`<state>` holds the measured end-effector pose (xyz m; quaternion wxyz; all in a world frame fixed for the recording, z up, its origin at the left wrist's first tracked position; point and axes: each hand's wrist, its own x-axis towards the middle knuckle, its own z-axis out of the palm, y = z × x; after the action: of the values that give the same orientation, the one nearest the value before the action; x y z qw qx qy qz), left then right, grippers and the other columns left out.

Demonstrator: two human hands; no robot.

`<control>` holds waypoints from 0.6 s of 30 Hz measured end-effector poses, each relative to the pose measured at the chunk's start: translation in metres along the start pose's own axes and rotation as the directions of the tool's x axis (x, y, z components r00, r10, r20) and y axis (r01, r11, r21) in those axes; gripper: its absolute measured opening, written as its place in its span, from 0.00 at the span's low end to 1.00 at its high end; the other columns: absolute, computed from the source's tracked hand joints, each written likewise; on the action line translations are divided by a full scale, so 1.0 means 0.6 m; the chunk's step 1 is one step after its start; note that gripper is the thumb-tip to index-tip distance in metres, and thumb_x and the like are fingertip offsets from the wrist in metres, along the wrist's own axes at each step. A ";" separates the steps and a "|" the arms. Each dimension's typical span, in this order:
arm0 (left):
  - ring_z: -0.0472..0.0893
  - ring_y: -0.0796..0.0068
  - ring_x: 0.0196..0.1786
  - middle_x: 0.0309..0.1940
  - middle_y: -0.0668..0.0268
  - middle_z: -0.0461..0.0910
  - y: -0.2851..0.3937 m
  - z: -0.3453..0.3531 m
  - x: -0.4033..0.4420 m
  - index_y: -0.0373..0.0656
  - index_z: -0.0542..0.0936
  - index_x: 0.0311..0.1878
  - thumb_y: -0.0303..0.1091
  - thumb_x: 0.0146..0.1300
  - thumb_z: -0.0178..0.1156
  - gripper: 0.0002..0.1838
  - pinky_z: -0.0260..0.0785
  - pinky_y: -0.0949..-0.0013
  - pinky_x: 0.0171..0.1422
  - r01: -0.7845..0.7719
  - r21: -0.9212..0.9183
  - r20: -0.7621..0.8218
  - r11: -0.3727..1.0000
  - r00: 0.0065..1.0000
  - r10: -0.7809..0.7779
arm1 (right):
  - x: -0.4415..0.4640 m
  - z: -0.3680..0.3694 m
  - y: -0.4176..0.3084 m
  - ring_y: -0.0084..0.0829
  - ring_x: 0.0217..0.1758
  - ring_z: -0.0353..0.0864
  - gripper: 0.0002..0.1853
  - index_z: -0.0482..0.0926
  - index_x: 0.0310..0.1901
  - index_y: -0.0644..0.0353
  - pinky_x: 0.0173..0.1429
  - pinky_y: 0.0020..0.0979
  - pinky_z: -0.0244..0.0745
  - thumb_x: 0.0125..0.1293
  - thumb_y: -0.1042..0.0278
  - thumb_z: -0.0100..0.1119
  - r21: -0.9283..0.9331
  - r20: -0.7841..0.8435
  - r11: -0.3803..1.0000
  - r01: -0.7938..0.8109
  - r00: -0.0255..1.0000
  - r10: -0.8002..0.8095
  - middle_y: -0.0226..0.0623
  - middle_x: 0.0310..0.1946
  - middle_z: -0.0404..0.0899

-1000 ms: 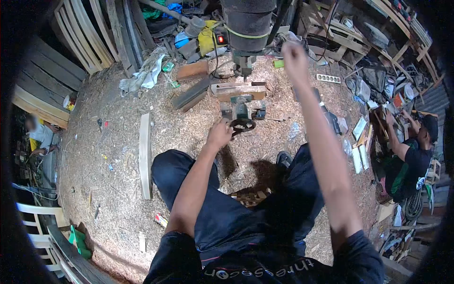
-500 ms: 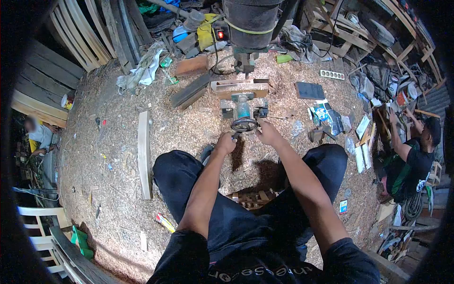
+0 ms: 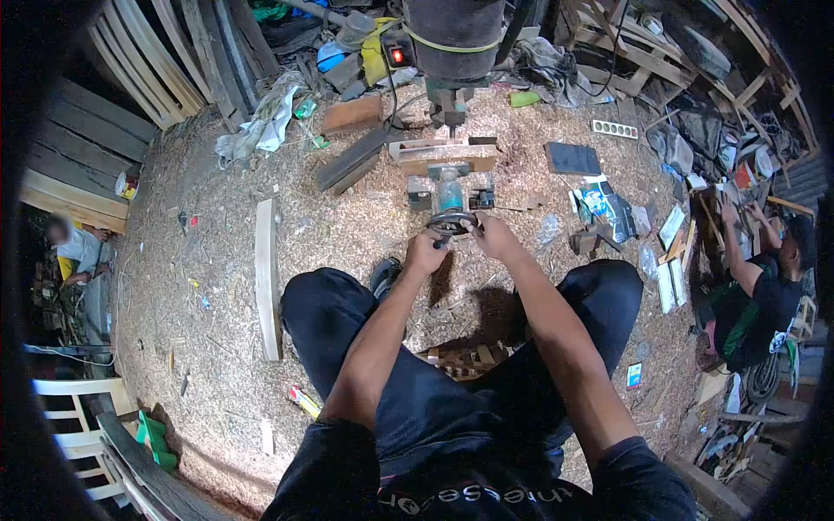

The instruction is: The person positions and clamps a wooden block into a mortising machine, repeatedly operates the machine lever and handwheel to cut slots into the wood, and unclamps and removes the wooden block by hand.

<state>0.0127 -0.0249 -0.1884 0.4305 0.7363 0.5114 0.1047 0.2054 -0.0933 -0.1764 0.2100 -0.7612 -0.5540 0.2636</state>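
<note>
My left hand [image 3: 427,251] is closed on the handle at the lower left of a dark handwheel [image 3: 452,224]. On the wheel's right rim my right hand [image 3: 495,236] has its fingers wrapped. The wheel sits at the near end of a green vise [image 3: 450,193]. A pale wooden workpiece [image 3: 447,156] lies across the vise's far end. Just above the wood points the bit of a drilling machine [image 3: 450,108], below its large dark motor housing [image 3: 453,39].
Dark timber [image 3: 354,163] and a reddish block [image 3: 354,114] lie left of the vise. A long board [image 3: 268,278] rests further left. At right are a dark slab [image 3: 572,158] and a power strip [image 3: 614,129]. One person [image 3: 756,286] works at far right, another [image 3: 80,247] at far left.
My right hand has come down from beside the machine onto the handwheel. My left hand has shifted slightly along the wheel, staying at its left side.
</note>
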 end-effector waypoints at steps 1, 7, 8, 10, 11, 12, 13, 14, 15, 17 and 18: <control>0.85 0.54 0.48 0.44 0.50 0.85 -0.016 0.009 0.007 0.39 0.85 0.46 0.38 0.55 0.71 0.17 0.76 0.60 0.57 0.007 -0.004 -0.018 1.000 1.000 -0.007 | -0.002 0.002 0.001 0.60 0.43 0.81 0.20 0.75 0.56 0.65 0.52 0.52 0.76 0.66 0.64 0.58 0.009 -0.005 1.000 0.017 1.000 -0.017 0.59 0.37 0.82; 0.84 0.55 0.52 0.48 0.52 0.85 -0.045 0.027 0.026 0.38 0.85 0.44 0.39 0.56 0.69 0.17 0.75 0.60 0.59 0.015 0.025 0.010 1.000 1.000 -0.015 | -0.011 0.012 0.022 0.58 0.44 0.82 0.27 0.69 0.65 0.64 0.51 0.51 0.77 0.65 0.65 0.58 0.021 0.047 1.000 0.005 0.999 -0.006 0.59 0.39 0.83; 0.84 0.55 0.52 0.48 0.51 0.85 -0.051 0.033 0.028 0.38 0.84 0.45 0.39 0.57 0.69 0.17 0.75 0.59 0.59 0.006 0.019 -0.006 1.000 1.000 -0.006 | -0.013 0.011 0.024 0.58 0.44 0.82 0.28 0.69 0.66 0.63 0.51 0.50 0.77 0.64 0.66 0.59 0.024 0.043 1.000 0.010 0.999 -0.011 0.60 0.39 0.82; 0.84 0.55 0.52 0.48 0.50 0.84 -0.060 0.041 0.030 0.37 0.82 0.48 0.39 0.58 0.68 0.19 0.75 0.58 0.59 -0.011 0.010 -0.037 1.000 0.999 0.011 | -0.019 0.009 0.024 0.57 0.45 0.82 0.30 0.68 0.67 0.62 0.51 0.50 0.77 0.62 0.69 0.59 0.031 0.036 0.999 0.019 0.999 -0.020 0.60 0.40 0.82; 0.84 0.54 0.52 0.48 0.49 0.84 -0.065 0.046 0.031 0.37 0.81 0.50 0.39 0.58 0.67 0.20 0.75 0.58 0.59 0.053 -0.047 -0.055 0.997 0.997 -0.056 | -0.022 0.009 0.025 0.57 0.45 0.82 0.31 0.68 0.67 0.62 0.52 0.50 0.77 0.61 0.69 0.60 0.028 0.033 0.999 0.021 0.999 -0.021 0.60 0.40 0.82; 0.84 0.53 0.52 0.48 0.48 0.84 -0.065 0.047 0.035 0.37 0.80 0.52 0.39 0.58 0.67 0.21 0.74 0.57 0.59 0.114 -0.105 -0.071 0.988 0.990 -0.121 | -0.022 0.007 0.024 0.57 0.45 0.82 0.32 0.68 0.68 0.61 0.52 0.50 0.77 0.61 0.70 0.60 0.024 0.029 0.999 0.024 0.999 -0.024 0.60 0.40 0.82; 0.83 0.52 0.53 0.48 0.47 0.84 -0.066 0.048 0.037 0.37 0.79 0.54 0.40 0.59 0.67 0.23 0.74 0.57 0.59 0.175 -0.164 -0.082 0.971 0.978 -0.190 | -0.025 0.006 0.023 0.57 0.45 0.82 0.32 0.67 0.68 0.60 0.52 0.50 0.77 0.60 0.71 0.60 0.020 0.028 0.999 0.026 0.999 -0.027 0.60 0.40 0.82; 0.84 0.54 0.52 0.48 0.48 0.84 -0.069 0.048 0.038 0.36 0.76 0.57 0.39 0.60 0.66 0.25 0.74 0.58 0.59 0.157 -0.127 -0.073 0.980 0.983 -0.167 | -0.028 0.006 0.021 0.57 0.45 0.82 0.32 0.68 0.68 0.61 0.52 0.50 0.77 0.60 0.71 0.60 0.019 0.013 0.999 0.031 0.999 -0.031 0.60 0.39 0.82; 0.84 0.56 0.52 0.47 0.49 0.84 -0.063 0.040 0.035 0.36 0.74 0.60 0.38 0.60 0.66 0.27 0.74 0.60 0.59 0.138 -0.089 -0.064 0.986 0.988 -0.144 | -0.028 0.010 0.022 0.57 0.45 0.82 0.32 0.68 0.67 0.62 0.53 0.49 0.77 0.59 0.71 0.61 0.019 -0.001 0.999 0.037 0.999 -0.037 0.60 0.39 0.82; 0.84 0.58 0.52 0.48 0.50 0.85 -0.040 0.019 0.021 0.35 0.72 0.62 0.37 0.61 0.65 0.28 0.74 0.61 0.58 0.136 -0.077 -0.032 0.988 0.990 -0.139 | -0.024 0.018 0.027 0.58 0.45 0.82 0.29 0.70 0.65 0.64 0.53 0.49 0.77 0.59 0.71 0.61 0.037 -0.027 0.998 0.059 0.998 -0.058 0.60 0.38 0.82; 0.84 0.57 0.52 0.49 0.50 0.84 -0.027 0.008 0.014 0.35 0.72 0.62 0.37 0.62 0.65 0.27 0.74 0.61 0.59 0.151 -0.101 -0.011 0.983 0.988 -0.153 | -0.020 0.019 0.026 0.58 0.45 0.82 0.28 0.71 0.63 0.66 0.53 0.49 0.77 0.60 0.71 0.61 0.056 -0.040 0.996 0.076 0.996 -0.074 0.61 0.38 0.82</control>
<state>0.0083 -0.0186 -0.2057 0.4687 0.6716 0.5643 0.1039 0.2064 -0.1091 -0.1927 0.2518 -0.7384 -0.5703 0.2569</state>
